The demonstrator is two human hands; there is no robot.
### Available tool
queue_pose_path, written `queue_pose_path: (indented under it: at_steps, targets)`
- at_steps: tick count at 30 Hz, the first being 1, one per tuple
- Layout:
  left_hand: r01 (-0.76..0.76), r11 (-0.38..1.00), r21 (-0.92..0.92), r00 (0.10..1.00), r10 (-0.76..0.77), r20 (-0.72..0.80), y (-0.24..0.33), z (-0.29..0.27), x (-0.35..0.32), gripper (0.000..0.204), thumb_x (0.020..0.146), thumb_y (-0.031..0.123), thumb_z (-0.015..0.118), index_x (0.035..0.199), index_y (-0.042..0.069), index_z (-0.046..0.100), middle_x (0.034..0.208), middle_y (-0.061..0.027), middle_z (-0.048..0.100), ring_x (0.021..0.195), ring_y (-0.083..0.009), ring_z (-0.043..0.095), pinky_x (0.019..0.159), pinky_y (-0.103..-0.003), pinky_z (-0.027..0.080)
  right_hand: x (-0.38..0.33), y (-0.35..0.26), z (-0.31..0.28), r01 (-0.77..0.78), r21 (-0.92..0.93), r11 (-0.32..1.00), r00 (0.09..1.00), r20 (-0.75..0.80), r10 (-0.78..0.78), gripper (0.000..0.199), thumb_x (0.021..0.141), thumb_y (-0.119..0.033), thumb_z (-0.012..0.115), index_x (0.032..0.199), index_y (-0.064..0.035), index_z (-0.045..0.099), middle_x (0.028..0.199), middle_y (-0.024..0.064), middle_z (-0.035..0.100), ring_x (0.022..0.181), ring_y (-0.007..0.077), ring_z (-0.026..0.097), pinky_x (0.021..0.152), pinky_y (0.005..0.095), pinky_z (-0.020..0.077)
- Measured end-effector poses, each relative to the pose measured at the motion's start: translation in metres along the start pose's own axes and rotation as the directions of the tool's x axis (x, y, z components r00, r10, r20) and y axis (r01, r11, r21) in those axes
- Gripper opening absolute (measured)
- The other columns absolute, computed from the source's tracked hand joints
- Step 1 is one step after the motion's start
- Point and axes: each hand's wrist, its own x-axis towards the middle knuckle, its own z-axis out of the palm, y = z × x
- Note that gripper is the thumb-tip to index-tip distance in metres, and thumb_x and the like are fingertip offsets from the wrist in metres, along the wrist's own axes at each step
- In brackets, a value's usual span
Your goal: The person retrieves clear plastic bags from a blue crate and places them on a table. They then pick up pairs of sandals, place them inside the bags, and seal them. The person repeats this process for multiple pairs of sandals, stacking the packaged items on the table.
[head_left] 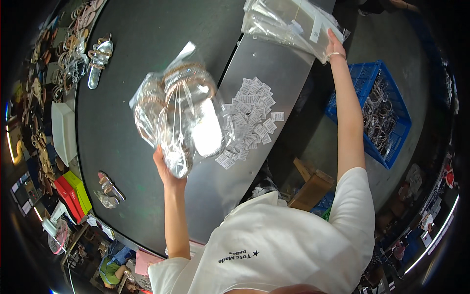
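My left hand (169,171) is closed around the lower end of a pair of silver strappy sandals (178,105) in clear plastic wrapping. They are lifted above the dark work surface, and glare hides part of them. At the far right, my right arm stretches to a stack of clear plastic bags (279,27). My right hand (335,47) grips the near corner of these bags, its thumb partly hidden. Between the two hands, a loose heap of small white printed labels (249,112) is spread on the metal ledge (267,63).
A dark conveyor-like table (147,29) carries a silver sandal (100,59) and another (111,186) along its left side. Racks of sandals (68,63) stand beyond. On the right floor are a blue crate (364,78) of wrapped items and a cardboard box (313,191).
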Motion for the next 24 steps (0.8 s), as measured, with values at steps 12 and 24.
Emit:
queue_pose_path:
  at_steps: [12,24]
  targets:
    - [0.048,0.997,0.067,0.981,-0.06,0.186,-0.114,0.174,0.116,0.037,0.091,0.038,0.045,0.103,0.004,0.053,0.091,-0.0056,0.06,0.081,-0.0156,0.059,0.07,-0.03,0.049,0.03,-0.048,-0.009,-0.124,-0.186,0.975,0.984,-0.149,0.097,0.077,0.062,-0.048,0.079,0.112,0.0051,0.054,0.111,0.0134,0.059,0.099,0.0244,0.057,0.087,0.0367,0.0443]
    - [-0.027,0.867,0.497,0.928,-0.163,0.336,-0.146,0.158,0.06,0.059,0.087,0.019,0.057,0.134,-0.002,0.028,0.122,-0.0188,0.051,0.114,-0.0237,0.051,0.092,-0.035,0.042,-0.184,0.02,0.064,0.782,-0.605,-0.148,0.579,0.794,-0.183,0.058,0.08,-0.034,0.065,0.127,-0.008,0.046,0.13,0.0202,0.045,0.121,0.0354,0.042,0.098,0.0416,0.035]
